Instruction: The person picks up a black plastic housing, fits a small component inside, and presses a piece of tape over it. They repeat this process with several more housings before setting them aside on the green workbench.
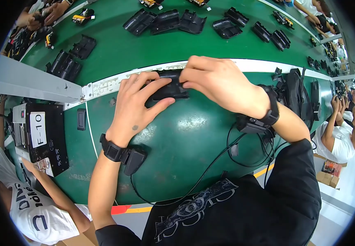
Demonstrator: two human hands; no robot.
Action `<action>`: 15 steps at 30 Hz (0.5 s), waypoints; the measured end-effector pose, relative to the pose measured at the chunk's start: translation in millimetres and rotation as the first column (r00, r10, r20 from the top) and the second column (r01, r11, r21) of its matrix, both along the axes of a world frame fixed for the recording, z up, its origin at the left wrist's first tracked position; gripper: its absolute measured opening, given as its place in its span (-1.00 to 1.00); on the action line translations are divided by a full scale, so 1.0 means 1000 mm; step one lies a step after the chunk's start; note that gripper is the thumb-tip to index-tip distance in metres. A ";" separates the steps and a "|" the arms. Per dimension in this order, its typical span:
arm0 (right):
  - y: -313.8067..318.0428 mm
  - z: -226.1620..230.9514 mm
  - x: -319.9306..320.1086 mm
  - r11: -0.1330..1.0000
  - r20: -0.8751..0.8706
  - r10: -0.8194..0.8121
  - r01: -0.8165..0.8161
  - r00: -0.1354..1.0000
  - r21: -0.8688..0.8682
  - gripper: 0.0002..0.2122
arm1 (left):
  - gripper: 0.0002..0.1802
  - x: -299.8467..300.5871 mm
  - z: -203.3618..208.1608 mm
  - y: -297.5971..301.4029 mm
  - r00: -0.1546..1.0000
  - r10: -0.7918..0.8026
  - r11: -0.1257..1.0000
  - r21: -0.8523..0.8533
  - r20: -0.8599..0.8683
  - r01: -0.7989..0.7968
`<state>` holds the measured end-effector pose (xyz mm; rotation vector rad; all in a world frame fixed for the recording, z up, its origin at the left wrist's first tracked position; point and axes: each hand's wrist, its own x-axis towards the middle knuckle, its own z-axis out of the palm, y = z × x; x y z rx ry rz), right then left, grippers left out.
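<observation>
One black shell (170,91) over green tabletop (189,143), right by white rail (116,83). Right hand (224,82) pinches right end, left hand (136,100) spread over left end (clamped? can't tell). Seems mid-job tbh, nothing clearly finished; loose shells (165,21) past rail probably still left.

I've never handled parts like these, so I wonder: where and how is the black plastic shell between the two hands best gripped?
Probably by its two short ends: the black plastic shell lies lengthwise from left to right, so the left hand can come from the left and the right hand from the right. The white rail runs close behind, likely making the far side tighter.
</observation>
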<state>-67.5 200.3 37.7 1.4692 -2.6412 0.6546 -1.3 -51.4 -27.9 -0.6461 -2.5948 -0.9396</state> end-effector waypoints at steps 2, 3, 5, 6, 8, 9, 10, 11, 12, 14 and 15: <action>-0.011 -0.003 -0.001 0.998 -0.083 0.062 -0.059 0.995 0.036 -0.86 | -0.51 -0.001 0.000 0.000 1.000 -0.002 1.000 0.000 -0.004 0.002; -0.013 -0.004 -0.001 0.997 -0.081 0.069 -0.066 0.994 0.037 -0.86 | -0.50 -0.001 -0.001 -0.001 1.000 -0.002 1.000 0.001 -0.008 0.002; -0.016 -0.011 0.000 0.998 -0.085 0.020 -0.015 0.996 0.064 -0.86 | -0.50 -0.001 -0.001 -0.002 1.000 -0.002 1.000 0.006 -0.009 0.002; -0.017 -0.013 0.000 0.997 -0.087 -0.006 0.013 0.996 0.076 -0.86 | -0.50 -0.001 -0.002 -0.003 1.000 -0.009 1.000 0.009 -0.012 0.009; -0.023 -0.014 -0.001 0.996 -0.110 0.011 0.000 0.994 0.093 -0.86 | -0.49 -0.002 -0.002 -0.004 1.000 -0.014 1.000 0.014 -0.012 0.014; -0.025 -0.015 0.000 0.994 -0.135 0.021 -0.006 0.991 0.109 -0.86 | -0.49 -0.002 -0.002 -0.005 1.000 -0.019 1.000 0.014 -0.016 0.020; -0.027 -0.015 0.000 0.992 -0.159 0.031 -0.011 0.987 0.125 -0.85 | -0.49 -0.002 -0.003 -0.006 0.999 -0.025 1.000 0.015 -0.020 0.026; -0.027 -0.014 0.001 0.992 -0.157 0.032 -0.012 0.987 0.128 -0.85 | -0.49 -0.002 -0.003 -0.006 0.999 -0.031 0.999 0.015 -0.024 0.032; -0.028 -0.013 0.001 0.990 -0.141 0.020 -0.001 0.990 0.138 -0.86 | -0.49 -0.002 -0.002 -0.006 0.999 -0.025 1.000 0.016 -0.021 0.026; -0.030 -0.011 0.001 0.987 -0.111 -0.003 0.021 0.994 0.158 -0.86 | -0.49 -0.001 -0.001 -0.005 1.000 -0.022 1.000 0.019 -0.013 0.022; -0.031 -0.011 0.000 0.987 -0.110 -0.001 0.019 0.994 0.161 -0.86 | -0.49 -0.001 -0.001 -0.005 1.000 -0.024 0.999 0.021 -0.011 0.024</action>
